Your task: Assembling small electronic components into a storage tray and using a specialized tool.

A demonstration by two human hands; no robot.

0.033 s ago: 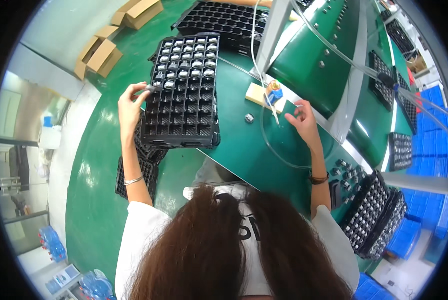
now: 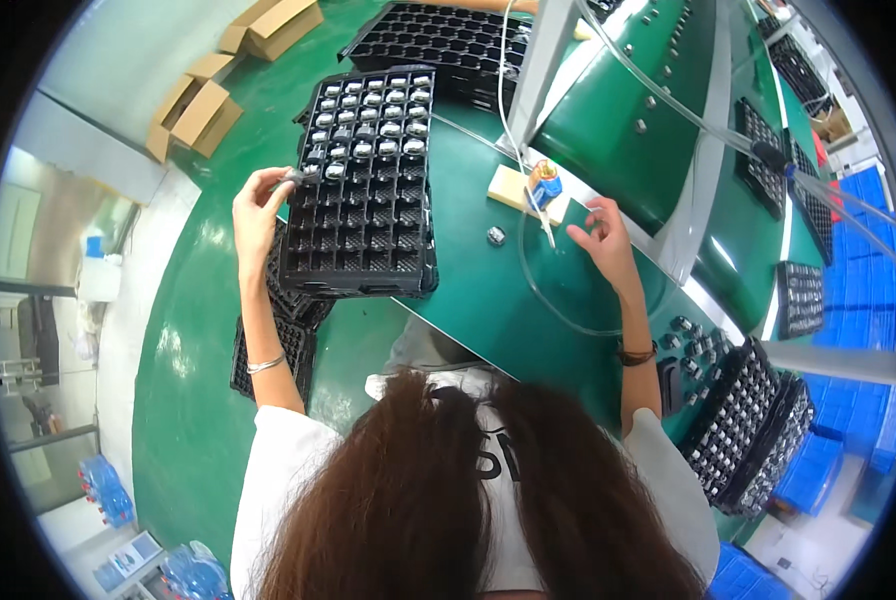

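My left hand is at the left edge of a black compartment tray, its thumb and fingers pinched on a small grey metal part. The tray's far rows hold shiny metal parts, one per pocket; its near rows have bare pockets. My right hand hovers over the green table, fingers apart and slightly curled, with nothing visible in it. Nearest to it is a small blue bottle with a brass-coloured top beside a yellow block. A single metal part lies on the table between my hands.
A clear hose loops over the table below my right hand. Loose parts and filled trays sit at the right. More black trays stand beyond the tray. A metal post rises at the table's far edge.
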